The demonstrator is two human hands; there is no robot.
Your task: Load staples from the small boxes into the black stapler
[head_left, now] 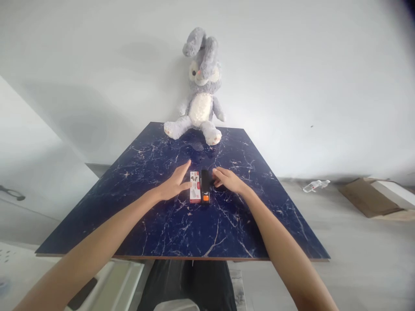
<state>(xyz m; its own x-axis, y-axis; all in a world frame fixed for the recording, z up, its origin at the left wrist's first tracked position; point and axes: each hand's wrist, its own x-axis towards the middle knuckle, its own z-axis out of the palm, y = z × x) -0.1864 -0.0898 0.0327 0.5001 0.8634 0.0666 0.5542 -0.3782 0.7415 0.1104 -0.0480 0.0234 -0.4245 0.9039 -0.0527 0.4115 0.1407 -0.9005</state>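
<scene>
I have the box [195, 188] and black item [205, 181] side by side at frame centre on the desk [181, 233]. Left grip [177, 183]: thumb and fingers apart. Right grip [227, 179]: curled — closure and contact I cannot tell. I should steady both lightly, keeping edges parallel.

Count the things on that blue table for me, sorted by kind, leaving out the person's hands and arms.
Plush rabbit: 1
Red-and-white box: 1
Black item with an orange patch: 1
Total on the blue table: 3
</scene>
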